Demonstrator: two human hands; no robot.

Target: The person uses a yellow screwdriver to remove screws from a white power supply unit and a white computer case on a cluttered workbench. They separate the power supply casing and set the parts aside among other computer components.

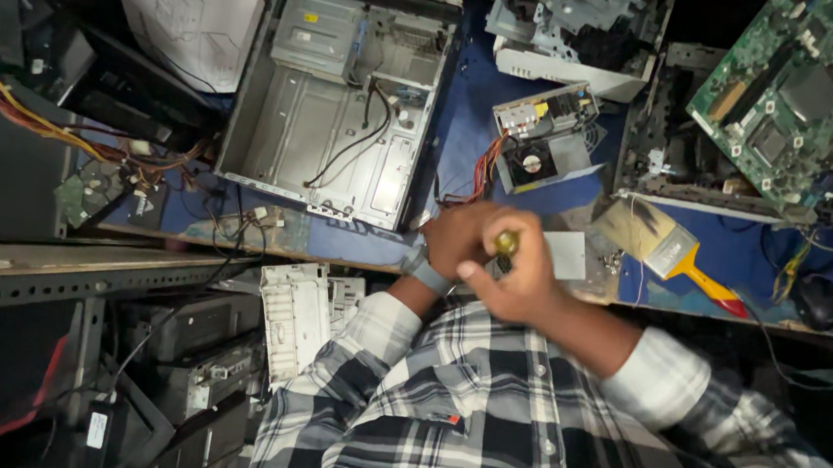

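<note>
My right hand [525, 279] is closed around a screwdriver with a yellow-green handle [506, 242], held upright over the table's front edge. My left hand [452, 235], with a grey watch [425, 270] on its wrist, is curled right against it. The right hand hides what the left fingers touch. Both hands hover just in front of an opened power supply unit [545, 140] with an orange and red wire bundle. An empty grey computer case [338, 97] lies open to the left of the hands. I wear a black and white checked shirt.
A wide paintbrush with a yellow and red handle [671, 251] lies to the right. A green motherboard [801, 87] and a black mouse [820, 299] sit further right. A printed paper sheet [194, 19], yellow and red wires [26, 110] and a white plastic panel [294, 319] are at the left.
</note>
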